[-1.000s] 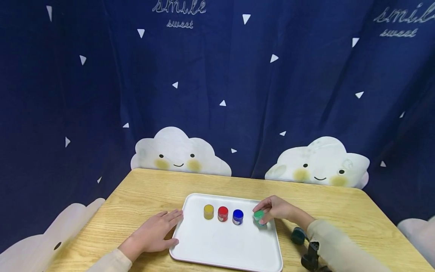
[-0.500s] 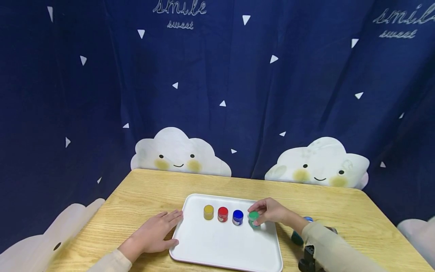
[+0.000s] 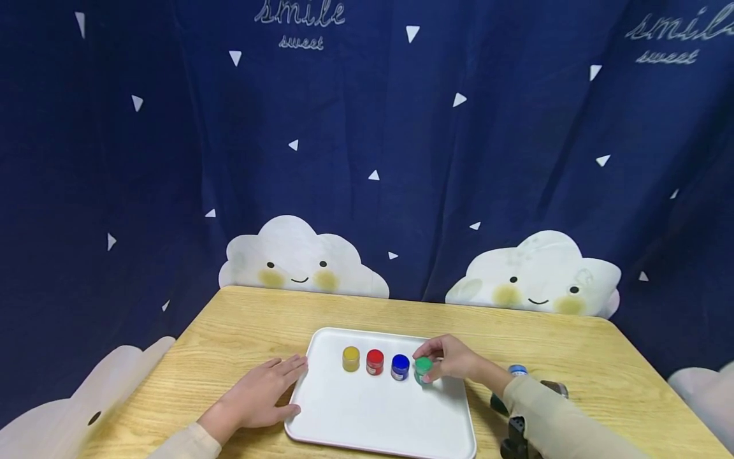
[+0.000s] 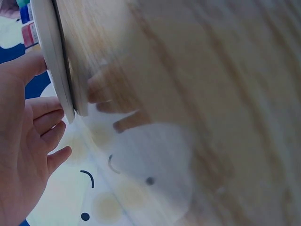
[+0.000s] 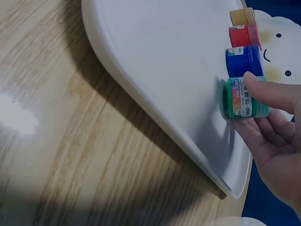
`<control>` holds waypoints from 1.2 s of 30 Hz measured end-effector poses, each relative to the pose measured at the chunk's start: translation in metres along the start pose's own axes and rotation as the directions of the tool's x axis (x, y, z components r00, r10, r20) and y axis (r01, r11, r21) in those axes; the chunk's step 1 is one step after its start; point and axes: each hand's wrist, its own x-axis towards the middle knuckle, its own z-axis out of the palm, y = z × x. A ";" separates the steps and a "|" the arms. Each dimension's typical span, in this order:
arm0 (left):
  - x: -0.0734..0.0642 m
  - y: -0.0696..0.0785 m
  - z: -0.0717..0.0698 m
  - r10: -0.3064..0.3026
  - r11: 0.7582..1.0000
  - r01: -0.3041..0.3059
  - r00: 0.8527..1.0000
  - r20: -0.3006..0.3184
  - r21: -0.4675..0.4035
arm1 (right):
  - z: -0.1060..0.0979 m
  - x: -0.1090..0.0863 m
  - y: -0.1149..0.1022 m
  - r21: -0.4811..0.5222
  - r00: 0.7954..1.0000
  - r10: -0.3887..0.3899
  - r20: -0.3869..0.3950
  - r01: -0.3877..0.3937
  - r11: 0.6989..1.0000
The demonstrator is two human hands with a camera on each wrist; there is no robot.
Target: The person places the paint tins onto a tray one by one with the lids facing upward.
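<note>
In the head view a white tray (image 3: 378,421) lies on the wooden table. Along its far side stand a yellow paint jar (image 3: 351,359), a red paint jar (image 3: 375,362) and a blue paint jar (image 3: 400,367) in a row. My right hand (image 3: 455,359) pinches a green paint jar (image 3: 423,366) between thumb and fingers, just right of the blue one. The right wrist view shows the green jar's label (image 5: 242,98); whether its base touches the tray I cannot tell. My left hand (image 3: 258,392) rests at the tray's left edge, fingers extended and touching the rim.
Beyond the tray's right edge, partly behind the right sleeve, are a blue-capped jar (image 3: 517,370), a brown-topped item (image 3: 555,387) and dark objects (image 3: 516,440). A dark blue curtain (image 3: 344,127) with cloud prints hangs behind the table (image 3: 258,319).
My right hand has moved left with the green jar, bringing it close beside the blue jar. More items behind the right sleeve now show. The left hand stays put.
</note>
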 end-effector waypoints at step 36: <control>-0.001 -0.001 -0.003 0.014 1.000 -0.014 1.000 -0.001 0.007 | -0.028 -0.052 -0.007 -0.196 0.983 0.025 -0.179 -0.061 0.979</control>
